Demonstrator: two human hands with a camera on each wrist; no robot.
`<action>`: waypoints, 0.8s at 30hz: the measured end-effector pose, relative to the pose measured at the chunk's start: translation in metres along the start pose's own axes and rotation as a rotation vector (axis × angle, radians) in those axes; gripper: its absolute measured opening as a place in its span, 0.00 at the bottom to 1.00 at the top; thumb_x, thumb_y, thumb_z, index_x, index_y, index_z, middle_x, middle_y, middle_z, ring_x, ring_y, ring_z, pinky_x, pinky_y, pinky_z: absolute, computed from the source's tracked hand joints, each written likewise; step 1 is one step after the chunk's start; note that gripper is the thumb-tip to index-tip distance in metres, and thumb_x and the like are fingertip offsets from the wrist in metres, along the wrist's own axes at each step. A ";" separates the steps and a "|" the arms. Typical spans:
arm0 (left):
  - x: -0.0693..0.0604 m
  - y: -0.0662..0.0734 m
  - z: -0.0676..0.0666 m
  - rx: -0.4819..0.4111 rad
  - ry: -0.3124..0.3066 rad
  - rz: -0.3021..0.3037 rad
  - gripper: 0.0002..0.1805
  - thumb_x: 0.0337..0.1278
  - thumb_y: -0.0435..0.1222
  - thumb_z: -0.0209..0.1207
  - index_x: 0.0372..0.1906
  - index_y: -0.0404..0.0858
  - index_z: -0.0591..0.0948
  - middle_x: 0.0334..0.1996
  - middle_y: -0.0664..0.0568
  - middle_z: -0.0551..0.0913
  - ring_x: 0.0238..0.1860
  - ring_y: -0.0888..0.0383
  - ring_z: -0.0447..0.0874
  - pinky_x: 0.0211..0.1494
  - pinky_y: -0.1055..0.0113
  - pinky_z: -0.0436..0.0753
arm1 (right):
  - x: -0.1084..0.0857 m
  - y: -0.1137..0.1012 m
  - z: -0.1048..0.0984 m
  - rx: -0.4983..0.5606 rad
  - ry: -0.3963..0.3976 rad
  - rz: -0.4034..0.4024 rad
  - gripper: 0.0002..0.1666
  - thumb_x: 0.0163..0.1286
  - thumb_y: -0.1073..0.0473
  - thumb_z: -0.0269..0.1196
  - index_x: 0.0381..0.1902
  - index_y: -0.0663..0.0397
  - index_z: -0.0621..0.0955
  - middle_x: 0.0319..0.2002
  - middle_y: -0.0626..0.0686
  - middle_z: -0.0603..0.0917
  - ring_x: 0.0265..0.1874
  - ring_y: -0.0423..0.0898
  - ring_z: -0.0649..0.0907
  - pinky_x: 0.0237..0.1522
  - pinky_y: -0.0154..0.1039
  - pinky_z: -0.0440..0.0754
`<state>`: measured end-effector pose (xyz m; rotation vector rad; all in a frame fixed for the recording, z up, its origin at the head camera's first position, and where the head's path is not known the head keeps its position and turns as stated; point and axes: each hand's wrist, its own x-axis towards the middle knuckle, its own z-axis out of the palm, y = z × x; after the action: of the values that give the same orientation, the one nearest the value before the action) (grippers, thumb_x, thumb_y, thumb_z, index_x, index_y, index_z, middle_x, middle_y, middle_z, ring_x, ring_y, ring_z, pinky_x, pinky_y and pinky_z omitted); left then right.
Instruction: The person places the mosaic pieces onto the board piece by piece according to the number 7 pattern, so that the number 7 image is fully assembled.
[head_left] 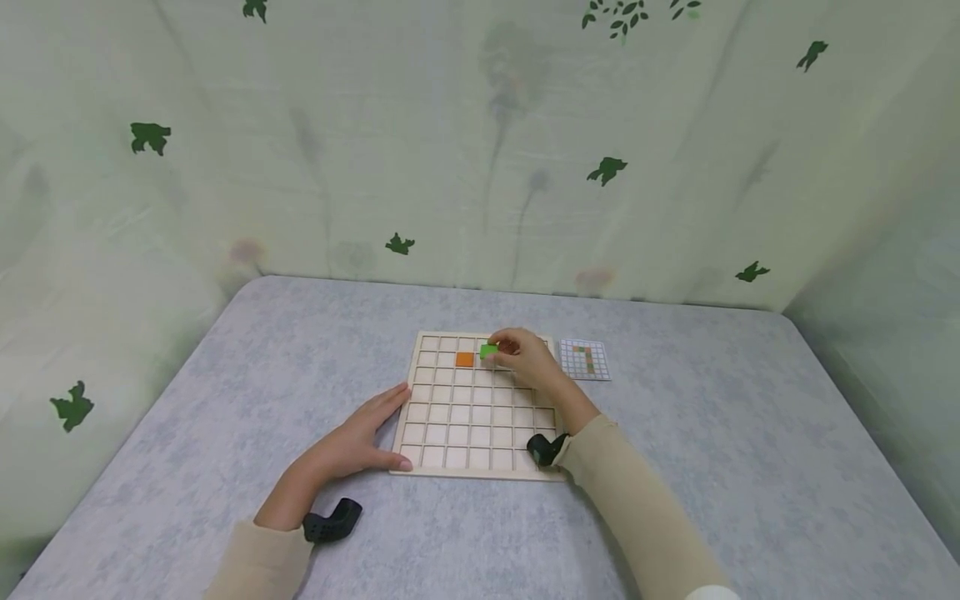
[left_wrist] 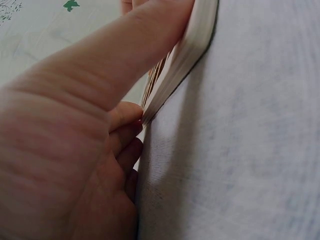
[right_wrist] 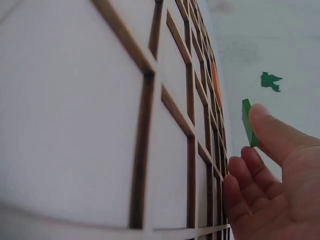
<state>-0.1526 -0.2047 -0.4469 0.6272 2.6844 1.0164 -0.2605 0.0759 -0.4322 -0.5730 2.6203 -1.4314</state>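
A wooden grid board (head_left: 480, 476) lies on the table, with an orange square tile (head_left: 465, 359) in one cell of its second row from the far edge. The right hand (head_left: 525, 358) pinches a green tile (head_left: 488, 351) over the board, just right of the orange one; in the right wrist view the green tile (right_wrist: 248, 123) stands off the board's surface, held by the thumb. Along the board's left edge, the left hand (head_left: 352, 442) rests with fingers and thumb spread. In the left wrist view, the left hand (left_wrist: 75, 120) touches the board's side (left_wrist: 192, 47).
A small printed card (head_left: 585, 360) with a coloured pattern lies right of the board. Black wrist devices sit on the left wrist (head_left: 332, 521) and the right wrist (head_left: 546, 450). Beyond the grey table (head_left: 337, 333) hangs a pale curtain (head_left: 450, 125) with green leaf shapes.
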 end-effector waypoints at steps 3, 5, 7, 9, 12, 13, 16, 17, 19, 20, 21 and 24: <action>0.000 0.000 -0.001 -0.003 -0.002 0.001 0.59 0.32 0.57 0.67 0.69 0.34 0.52 0.69 0.43 0.48 0.67 0.43 0.43 0.62 0.44 0.51 | 0.003 0.003 0.003 -0.024 -0.030 0.023 0.16 0.59 0.56 0.63 0.46 0.52 0.79 0.33 0.49 0.76 0.32 0.44 0.74 0.34 0.38 0.74; -0.001 0.001 -0.001 -0.001 -0.002 0.006 0.59 0.32 0.57 0.67 0.69 0.34 0.52 0.69 0.43 0.48 0.67 0.43 0.43 0.62 0.44 0.51 | 0.003 0.002 0.004 -0.048 -0.044 0.028 0.15 0.59 0.56 0.63 0.45 0.51 0.79 0.32 0.48 0.75 0.31 0.44 0.73 0.32 0.38 0.73; -0.001 0.001 -0.002 -0.004 -0.001 0.007 0.59 0.32 0.57 0.67 0.69 0.34 0.52 0.69 0.43 0.48 0.67 0.43 0.43 0.62 0.44 0.51 | 0.003 0.001 0.005 -0.074 -0.053 0.015 0.15 0.59 0.57 0.63 0.45 0.52 0.79 0.32 0.49 0.75 0.30 0.45 0.72 0.32 0.38 0.72; -0.001 0.002 -0.002 -0.004 0.000 0.007 0.59 0.32 0.57 0.68 0.69 0.34 0.52 0.69 0.43 0.48 0.67 0.43 0.43 0.62 0.44 0.51 | 0.004 -0.001 0.006 -0.097 -0.058 0.002 0.14 0.60 0.58 0.63 0.45 0.53 0.79 0.32 0.49 0.74 0.30 0.45 0.72 0.32 0.38 0.71; -0.001 0.002 -0.003 -0.004 0.000 0.003 0.59 0.31 0.56 0.68 0.69 0.34 0.52 0.69 0.43 0.48 0.67 0.43 0.43 0.62 0.44 0.51 | 0.004 -0.004 0.007 -0.140 -0.075 -0.001 0.14 0.59 0.58 0.63 0.45 0.52 0.80 0.31 0.49 0.74 0.29 0.45 0.71 0.31 0.38 0.71; -0.001 0.002 -0.003 -0.004 0.000 0.002 0.59 0.31 0.56 0.68 0.69 0.33 0.52 0.69 0.42 0.48 0.67 0.43 0.43 0.62 0.45 0.51 | 0.004 -0.005 0.008 -0.150 -0.084 0.006 0.14 0.59 0.58 0.63 0.45 0.51 0.80 0.31 0.49 0.73 0.29 0.45 0.71 0.30 0.38 0.71; -0.001 0.003 -0.003 -0.009 0.001 -0.002 0.60 0.30 0.56 0.69 0.68 0.33 0.52 0.68 0.42 0.48 0.67 0.43 0.43 0.62 0.44 0.50 | 0.004 -0.007 0.007 -0.177 -0.116 0.023 0.16 0.59 0.56 0.64 0.47 0.49 0.80 0.31 0.48 0.74 0.29 0.45 0.71 0.30 0.38 0.71; -0.001 0.003 -0.003 -0.012 0.002 -0.001 0.60 0.30 0.55 0.69 0.68 0.33 0.52 0.68 0.42 0.48 0.67 0.42 0.43 0.62 0.44 0.50 | 0.003 -0.008 0.007 -0.176 -0.123 0.031 0.18 0.59 0.56 0.64 0.48 0.49 0.79 0.32 0.48 0.74 0.30 0.45 0.72 0.31 0.38 0.71; -0.001 0.002 -0.003 -0.013 0.000 0.002 0.59 0.31 0.56 0.68 0.68 0.33 0.52 0.68 0.42 0.48 0.67 0.42 0.43 0.62 0.44 0.51 | 0.001 -0.009 0.004 -0.164 -0.125 0.037 0.20 0.59 0.55 0.63 0.51 0.49 0.78 0.35 0.49 0.75 0.32 0.44 0.72 0.33 0.38 0.72; -0.001 0.002 -0.003 -0.014 0.001 0.004 0.59 0.31 0.56 0.68 0.68 0.33 0.52 0.68 0.42 0.48 0.67 0.43 0.43 0.62 0.44 0.51 | 0.000 -0.010 0.002 -0.150 -0.122 0.040 0.22 0.59 0.55 0.63 0.52 0.49 0.77 0.37 0.49 0.75 0.34 0.44 0.73 0.35 0.39 0.73; -0.001 0.002 -0.002 -0.015 0.000 0.008 0.59 0.31 0.56 0.68 0.69 0.33 0.52 0.69 0.42 0.48 0.67 0.43 0.43 0.62 0.44 0.51 | -0.002 -0.011 -0.001 -0.131 -0.116 0.042 0.23 0.60 0.55 0.63 0.54 0.49 0.76 0.39 0.50 0.75 0.36 0.44 0.73 0.36 0.39 0.73; -0.002 0.001 -0.002 -0.013 0.001 0.014 0.59 0.32 0.57 0.67 0.69 0.34 0.52 0.69 0.43 0.48 0.67 0.43 0.43 0.62 0.44 0.51 | -0.008 -0.015 -0.013 -0.081 -0.079 0.021 0.26 0.60 0.55 0.62 0.57 0.51 0.74 0.46 0.53 0.75 0.42 0.46 0.74 0.41 0.42 0.73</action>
<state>-0.1517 -0.2062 -0.4450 0.6446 2.6759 1.0367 -0.2521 0.0821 -0.4128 -0.5963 2.6245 -1.2740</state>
